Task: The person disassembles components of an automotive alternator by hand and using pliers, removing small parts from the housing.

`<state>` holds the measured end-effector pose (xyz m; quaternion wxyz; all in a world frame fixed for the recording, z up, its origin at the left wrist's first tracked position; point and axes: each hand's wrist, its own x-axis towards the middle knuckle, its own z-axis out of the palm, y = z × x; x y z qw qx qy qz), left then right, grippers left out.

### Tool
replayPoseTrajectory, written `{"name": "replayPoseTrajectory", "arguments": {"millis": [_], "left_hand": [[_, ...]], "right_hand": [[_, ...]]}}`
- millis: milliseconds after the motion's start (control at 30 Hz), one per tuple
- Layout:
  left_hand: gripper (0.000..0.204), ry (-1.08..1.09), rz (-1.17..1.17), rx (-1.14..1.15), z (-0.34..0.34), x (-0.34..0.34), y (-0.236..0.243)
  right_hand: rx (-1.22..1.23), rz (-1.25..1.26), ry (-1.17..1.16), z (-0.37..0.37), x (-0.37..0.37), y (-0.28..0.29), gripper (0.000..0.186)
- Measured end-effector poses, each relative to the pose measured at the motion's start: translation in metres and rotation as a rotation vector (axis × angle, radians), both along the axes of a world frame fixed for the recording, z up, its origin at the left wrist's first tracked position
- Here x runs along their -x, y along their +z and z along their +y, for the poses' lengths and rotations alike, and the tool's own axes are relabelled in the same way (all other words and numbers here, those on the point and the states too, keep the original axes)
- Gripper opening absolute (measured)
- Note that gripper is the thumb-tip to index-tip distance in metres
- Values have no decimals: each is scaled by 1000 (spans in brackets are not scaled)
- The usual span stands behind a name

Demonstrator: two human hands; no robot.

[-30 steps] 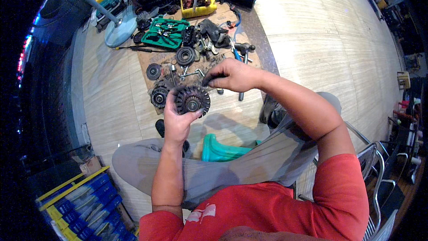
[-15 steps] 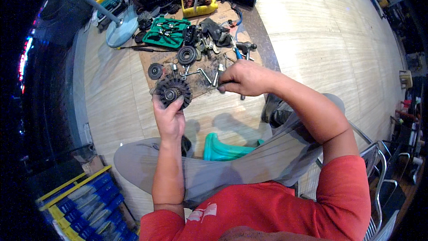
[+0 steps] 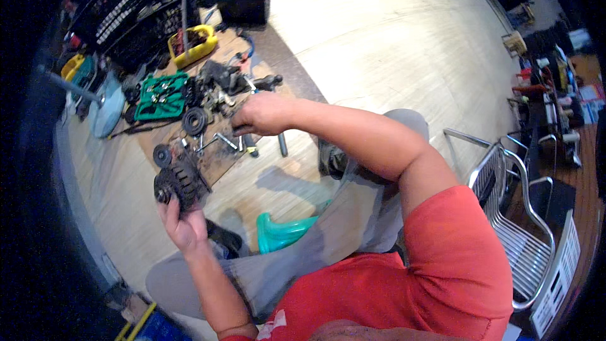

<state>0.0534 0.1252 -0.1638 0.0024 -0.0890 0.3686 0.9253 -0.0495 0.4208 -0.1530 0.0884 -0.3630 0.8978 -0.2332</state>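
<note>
My left hand (image 3: pixel 186 224) grips a dark, toothed alternator rotor (image 3: pixel 185 182) near the cardboard's near edge, its shaft end pointing left. My right hand (image 3: pixel 264 113) has its fingers curled together over the heap of tools and parts; what they hold, if anything, is hidden. Just below it lie a bent metal wrench (image 3: pixel 226 141) and a tool with a black handle (image 3: pixel 251 146). A ringed black pulley (image 3: pixel 194 121) and a smaller round disc (image 3: pixel 162 156) rest on the cardboard (image 3: pixel 173 136) beyond the rotor.
A green tool case (image 3: pixel 161 98) lies open at the left, near a yellow container (image 3: pixel 192 47). Farther back stand a black crate (image 3: pixel 129 16) and a black battery (image 3: pixel 243 5). A green plastic stool (image 3: pixel 284 232) is by my legs. At right stands a metal chair (image 3: pixel 514 240).
The whole view has turned to the right, so the things appear farther left. The rotor has tilted and shows more of its toothed side. My right hand has shifted farther over the parts heap.
</note>
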Motion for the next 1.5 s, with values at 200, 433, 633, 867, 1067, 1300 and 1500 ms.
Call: {"name": "replayPoseTrajectory", "arguments": {"millis": [200, 433, 633, 867, 1067, 1300, 1500], "left_hand": [[42, 66, 8, -51, -24, 7, -6], [42, 24, 66, -5, -29, 4, -11], [44, 22, 44, -36, -30, 8, -4], [55, -53, 21, 140, 17, -1, 12], [70, -147, -13, 103, 36, -11, 17], [73, -209, 27, 156, 41, -13, 18], [72, -239, -4, 233, 36, -13, 18]], "right_hand": [[-147, -21, -95, 28, 11, -25, 23], [-224, -32, -132, 38, 16, -23, 19], [-363, -20, -170, 68, 35, -40, 19], [-375, -322, -33, 36, 17, -24, 73], [198, -521, 156, -33, -11, 6, 87], [416, -609, 173, -58, -24, 4, 35], [337, -647, 50, -49, -12, 15, 26]]}}
